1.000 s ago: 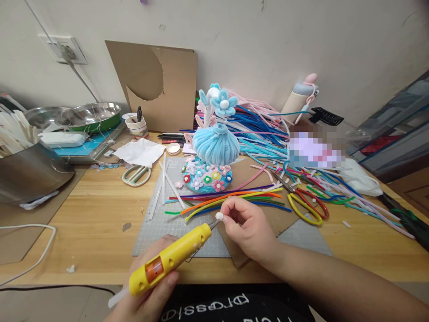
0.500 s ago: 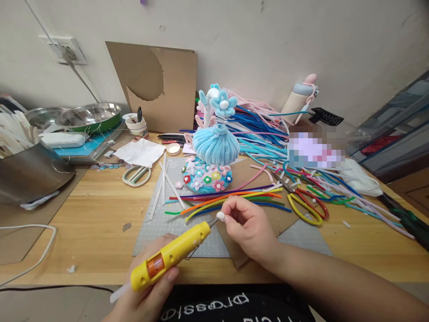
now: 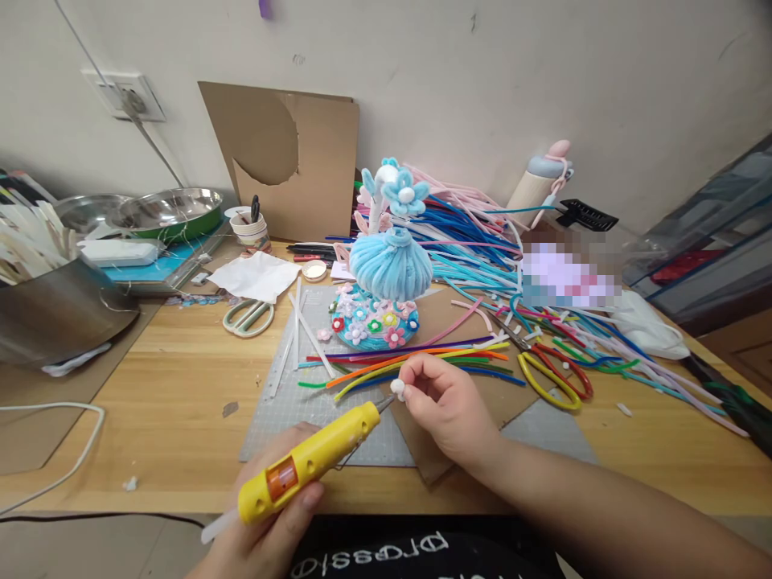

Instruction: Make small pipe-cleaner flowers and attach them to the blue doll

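My left hand [image 3: 283, 490] is wrapped round a yellow glue gun [image 3: 319, 454], its metal nozzle pointing up and right. Between the thumb and finger of my right hand [image 3: 449, 402] is a small white fluffy piece [image 3: 398, 388], right by the nozzle tip. Whether the tip touches it I cannot tell. Behind the hands stands a light blue pleated piece [image 3: 391, 264] topped by blue flowers [image 3: 406, 195], above a blue base [image 3: 374, 334] dotted with small coloured flowers. Several coloured pipe cleaners [image 3: 422, 351] lie just in front of the base.
Yellow-and-red-handled scissors [image 3: 546, 386] lie at the right, near a large pile of pipe cleaners [image 3: 470, 229]. Pale green scissors [image 3: 248, 318] and a white tissue [image 3: 258, 276] are at the left. A bottle [image 3: 539, 185] stands at the back, beyond a grey cutting mat [image 3: 271, 438].
The view has shifted slightly. The nozzle tip and the white piece look a little farther apart, and both hands keep their holds.
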Available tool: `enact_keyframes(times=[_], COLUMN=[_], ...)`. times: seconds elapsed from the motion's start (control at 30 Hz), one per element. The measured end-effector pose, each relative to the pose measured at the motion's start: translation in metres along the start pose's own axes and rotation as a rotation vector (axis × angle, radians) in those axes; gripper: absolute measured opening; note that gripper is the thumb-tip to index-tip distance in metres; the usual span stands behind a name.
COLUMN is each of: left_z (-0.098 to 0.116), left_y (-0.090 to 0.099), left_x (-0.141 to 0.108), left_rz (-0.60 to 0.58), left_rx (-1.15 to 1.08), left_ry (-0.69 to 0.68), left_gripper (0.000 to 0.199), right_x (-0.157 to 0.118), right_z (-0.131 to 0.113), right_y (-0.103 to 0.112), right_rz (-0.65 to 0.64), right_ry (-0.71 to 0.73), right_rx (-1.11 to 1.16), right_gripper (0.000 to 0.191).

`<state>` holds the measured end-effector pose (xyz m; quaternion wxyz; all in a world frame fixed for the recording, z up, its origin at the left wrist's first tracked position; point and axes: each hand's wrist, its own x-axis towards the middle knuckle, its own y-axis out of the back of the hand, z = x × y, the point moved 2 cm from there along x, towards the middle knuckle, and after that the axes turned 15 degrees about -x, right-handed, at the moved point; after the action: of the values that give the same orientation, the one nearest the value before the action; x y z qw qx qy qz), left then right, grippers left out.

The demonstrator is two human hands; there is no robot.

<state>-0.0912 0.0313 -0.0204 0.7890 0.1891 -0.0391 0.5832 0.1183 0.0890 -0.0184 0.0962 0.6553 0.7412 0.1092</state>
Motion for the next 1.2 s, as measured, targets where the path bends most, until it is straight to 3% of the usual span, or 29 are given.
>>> enact_keyframes(times=[0.07, 0.17, 0.23, 0.3, 0.4, 0.47, 0.53, 0.6, 0.7, 0.73, 0.8, 0.87, 0.9, 1.0, 1.2], left_z=[-0.002, -0.006, -0.009, -0.015, -0.032, -0.040, -0.043, -0.035, -0.010, -0.003, 0.003, 0.004, 0.004, 0.001, -0.012], left_y=[0.002, 0.016, 0.034, 0.057, 0.090, 0.104, 0.107, 0.097, 0.054, 0.033, -0.010, -0.044, -0.056, -0.075, -0.082], left_x=[-0.003, -0.006, -0.006, -0.005, -0.004, -0.005, -0.005, -0.002, 0.012, 0.020, 0.039, 0.059, 0.068, 0.091, 0.102], left_rz=[0.042, 0.233, 0.369, 0.433, 0.364, 0.390, 0.364, 0.408, 0.376, 0.272, -0.084, -0.225, -0.239, -0.182, -0.210], left_rx=[-0.002, 0.082, 0.262, 0.506, 0.764, 0.882, 0.948, 1.023, 0.902, 0.761, 0.491, 0.360, 0.350, 0.409, 0.325], left_ry=[0.005, 0.047, 0.112, 0.226, 0.326, 0.231, 0.202, 0.192, 0.074, 0.017, 0.056, 0.090, 0.101, 0.108, 0.112], left_gripper=[0.016, 0.020, 0.019, 0.020, 0.024, 0.024, 0.024, 0.029, 0.032, 0.026, 0.018, 0.020, 0.021, 0.020, 0.009], right_x=[0.005, 0.016, 0.026, 0.034, 0.042, 0.044, 0.044, 0.043, 0.042, 0.041, 0.041, 0.041, 0.041, 0.040, 0.032], right_z=[0.002, 0.006, 0.007, 0.008, 0.010, 0.011, 0.010, 0.009, 0.010, 0.012, 0.017, 0.023, 0.025, 0.029, 0.023], right_y=[0.002, 0.010, 0.018, 0.028, 0.039, 0.042, 0.043, 0.044, 0.047, 0.048, 0.052, 0.056, 0.057, 0.059, 0.054], right_rz=[-0.030, -0.084, -0.138, -0.189, -0.200, -0.189, -0.180, -0.182, -0.213, -0.227, -0.239, -0.227, -0.211, -0.164, -0.169], right_ry=[-0.054, -0.135, -0.138, -0.101, -0.041, -0.009, 0.024, 0.048, 0.030, 0.018, 0.003, -0.007, -0.014, -0.028, -0.059], right_rx=[0.063, 0.107, 0.045, -0.070, -0.230, -0.301, -0.348, -0.381, -0.394, -0.389, -0.364, -0.323, -0.297, -0.211, -0.053], right_gripper=[0.010, 0.010, 0.011, 0.010, 0.008, 0.007, 0.006, 0.005, 0.004, 0.003, 0.004, 0.006, 0.008, 0.011, 0.012])
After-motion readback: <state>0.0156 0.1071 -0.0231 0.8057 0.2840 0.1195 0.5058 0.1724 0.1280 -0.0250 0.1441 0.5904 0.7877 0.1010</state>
